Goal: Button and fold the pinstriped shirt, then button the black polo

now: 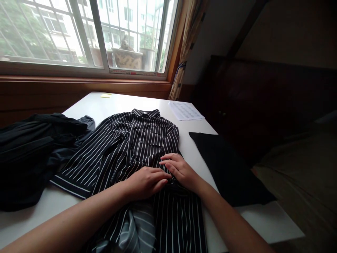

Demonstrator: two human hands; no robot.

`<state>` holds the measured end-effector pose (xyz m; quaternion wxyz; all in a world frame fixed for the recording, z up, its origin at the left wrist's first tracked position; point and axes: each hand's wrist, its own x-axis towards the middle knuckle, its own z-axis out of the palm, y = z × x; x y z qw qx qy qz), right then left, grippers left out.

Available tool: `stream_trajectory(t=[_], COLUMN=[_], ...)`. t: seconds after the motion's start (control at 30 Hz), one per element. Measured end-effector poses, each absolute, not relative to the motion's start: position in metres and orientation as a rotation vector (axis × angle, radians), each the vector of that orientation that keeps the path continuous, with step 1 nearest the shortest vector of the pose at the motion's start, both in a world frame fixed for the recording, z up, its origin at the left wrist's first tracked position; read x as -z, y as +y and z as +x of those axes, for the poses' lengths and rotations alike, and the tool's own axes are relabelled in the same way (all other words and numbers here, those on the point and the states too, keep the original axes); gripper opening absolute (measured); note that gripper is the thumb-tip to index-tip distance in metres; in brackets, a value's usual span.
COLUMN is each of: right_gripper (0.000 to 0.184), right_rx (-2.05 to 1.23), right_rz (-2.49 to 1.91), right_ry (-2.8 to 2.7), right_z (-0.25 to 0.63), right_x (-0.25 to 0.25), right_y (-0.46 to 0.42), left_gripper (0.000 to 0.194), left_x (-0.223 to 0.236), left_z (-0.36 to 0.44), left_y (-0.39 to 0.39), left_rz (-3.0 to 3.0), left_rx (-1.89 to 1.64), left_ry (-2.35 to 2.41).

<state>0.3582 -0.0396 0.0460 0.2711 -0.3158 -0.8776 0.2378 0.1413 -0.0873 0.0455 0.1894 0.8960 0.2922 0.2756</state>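
A black shirt with white stripes (147, 140) lies front up on the table, its collar at the far end. One sleeve spreads to the left; the other lies along the right side of the body. My left hand (147, 181) is closed on the shirt's fabric near the lower middle, fingertips pointing right. Close beside it, my right hand (181, 172) rests on the right sleeve with its fingers stretched out and slightly apart. The cloth under both palms is hidden. Nearer to me, a paler grey striped part of the shirt (138, 225) shows.
On the white table (123, 100), dark clothes (26, 151) are heaped at the left. A folded black cloth (231, 168) lies at the right edge. Printed papers (186, 110) and a yellow note (105, 95) are at the back, below a barred window (105, 35).
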Motion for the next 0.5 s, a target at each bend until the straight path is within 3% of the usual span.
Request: stream_trajectory(t=[0.27,0.5], right_gripper=[0.019,0.027], right_rx=[-0.471,-0.316], right_rz=[-0.990,-1.123], right_ry=[-2.468,-2.533], right_z=[0.364,0.383], right_x=[-0.044,-0.041], right_y=[-0.034,-0.017], left_gripper=[0.025,0.024], left_x=[-0.047,-0.081], left_z=[0.142,0.137], left_y=[-0.096,-0.091], left_rz=[2.669,2.490], left_rx=[-0.936,-1.067], left_ry=[0.664,0.901])
